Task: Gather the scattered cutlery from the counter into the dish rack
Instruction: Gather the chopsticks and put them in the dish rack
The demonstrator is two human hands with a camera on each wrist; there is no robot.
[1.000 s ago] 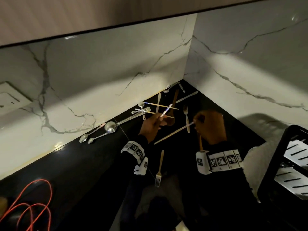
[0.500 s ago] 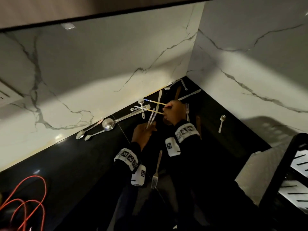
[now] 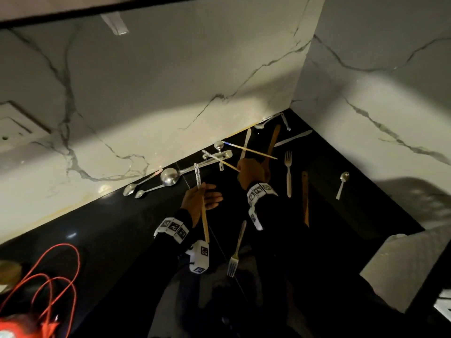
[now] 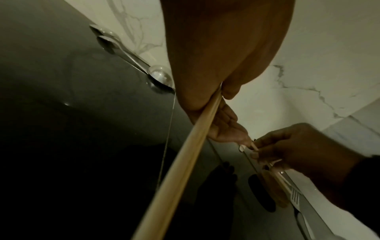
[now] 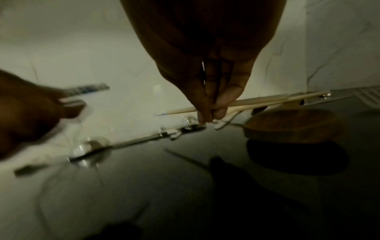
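left hand [image 3: 199, 200] has a chopstick [image 3: 201, 203] caught between thumb and palm, patterned end pointing up toward the wall, bare wooden end running back past the wrist. the other fingers are pretty relaxed and spread out to the side, so the grip is really just the thumb clamp. the left wrist view shows the same stick [image 4: 185, 162] running down out of the palm.

right hand [image 3: 251, 170] is further in toward the corner, fingertips [image 5: 207, 113] pressed together in a pinch on the end of a second chopstick [image 3: 220, 160] that's lying across a metal gadget, maybe a peeler [image 3: 219, 156], hard to tell. just past that grip there's a third chopstick [image 3: 251, 150] with a blue tip, resting across a wooden spoon [image 3: 269, 152].

everything else is on the black tabletop [image 3: 97, 230] around the two grips: a steel ladle [image 3: 169, 176] and two small spoons [image 3: 133, 190] beyond the left hand along the marble wall, a fork [image 3: 235, 252] just this side of the right wrist, another fork [image 3: 288, 172] and a wooden spatula [image 3: 305, 198] off to the right of the right hand, a teaspoon [image 3: 342, 184] further right still, and knives [image 3: 292, 138] back in the corner. the dark frame at the far right edge looks like the dish rack [image 3: 439, 284], well away from both hands. red cable [image 3: 48, 276] down at the near left.
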